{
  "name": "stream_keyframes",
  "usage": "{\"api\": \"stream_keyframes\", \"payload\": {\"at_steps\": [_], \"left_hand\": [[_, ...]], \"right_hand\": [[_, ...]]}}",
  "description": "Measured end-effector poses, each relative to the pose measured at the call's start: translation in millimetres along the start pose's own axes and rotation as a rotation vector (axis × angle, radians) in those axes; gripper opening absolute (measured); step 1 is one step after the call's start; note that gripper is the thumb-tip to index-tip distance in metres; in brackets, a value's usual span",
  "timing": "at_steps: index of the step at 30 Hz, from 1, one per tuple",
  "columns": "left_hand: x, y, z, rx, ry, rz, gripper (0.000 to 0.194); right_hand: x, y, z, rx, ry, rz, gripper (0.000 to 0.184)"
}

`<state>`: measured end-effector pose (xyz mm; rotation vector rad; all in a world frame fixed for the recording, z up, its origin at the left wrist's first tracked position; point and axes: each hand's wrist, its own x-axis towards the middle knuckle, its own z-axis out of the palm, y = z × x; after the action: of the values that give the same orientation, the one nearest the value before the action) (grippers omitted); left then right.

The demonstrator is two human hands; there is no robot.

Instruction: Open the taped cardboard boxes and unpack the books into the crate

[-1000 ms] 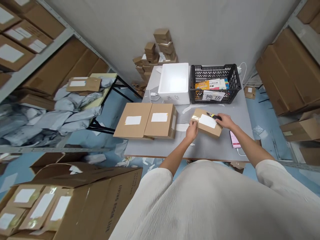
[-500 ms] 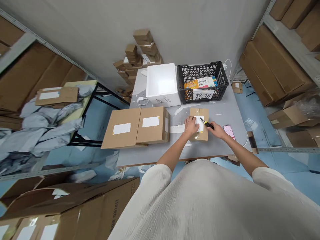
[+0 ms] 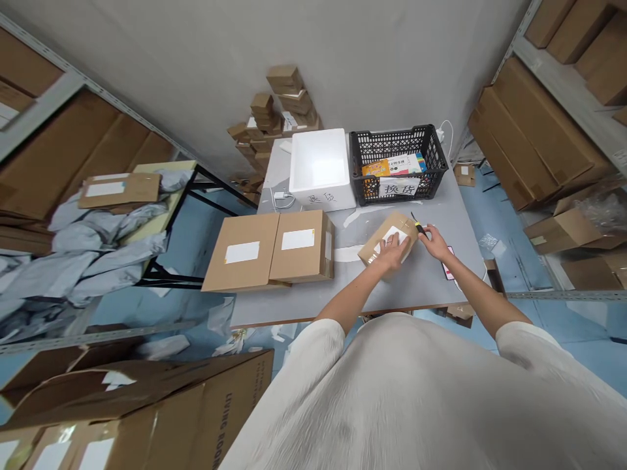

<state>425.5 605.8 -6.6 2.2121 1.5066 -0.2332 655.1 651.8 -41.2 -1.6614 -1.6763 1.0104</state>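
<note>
A small brown cardboard box (image 3: 373, 246) with a white label lies at an angle on the grey table (image 3: 421, 287). My left hand (image 3: 394, 253) rests on top of it, fingers spread flat over the label. My right hand (image 3: 434, 240) is closed round a yellow-and-black utility knife (image 3: 418, 225), whose tip is at the box's far right corner. A phone lies on the table just right of my right wrist, partly hidden by it.
Two larger labelled boxes (image 3: 272, 248) sit side by side at the table's left. A white foam box (image 3: 321, 170) and a black plastic crate (image 3: 396, 163) stand at the back. Shelves of cartons flank both sides; an open carton (image 3: 147, 405) is near left.
The small box has been turned and now lies diagonally. My left hand moved from its left edge onto its top. The knife went from the label to the box's far right corner.
</note>
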Motion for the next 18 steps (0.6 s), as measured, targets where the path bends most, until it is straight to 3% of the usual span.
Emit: {"api": "stream_keyframes", "payload": {"at_steps": [4, 7, 12, 18], "left_hand": [[-10.7, -32.5, -11.8, 0.116, -0.028, 0.166, 0.123], [-18.2, -43.8, -15.5, 0.125, 0.05, 0.167, 0.108], [-22.4, -39.0, -9.1, 0.044, 0.136, 0.106, 0.085], [-15.6, -34.7, -10.5, 0.037, 0.104, 0.096, 0.08]], "right_hand": [[-7.5, -2.6, 5.2, 0.099, -0.055, 0.088, 0.041], [-19.6, -9.1, 14.4, 0.164, -0.125, 0.154, 0.034], [-37.1, -16.8, 18.4, 0.307, -0.252, 0.229, 0.03], [-31.9, -10.6, -15.4, 0.247, -0.256, 0.235, 0.037]]}}
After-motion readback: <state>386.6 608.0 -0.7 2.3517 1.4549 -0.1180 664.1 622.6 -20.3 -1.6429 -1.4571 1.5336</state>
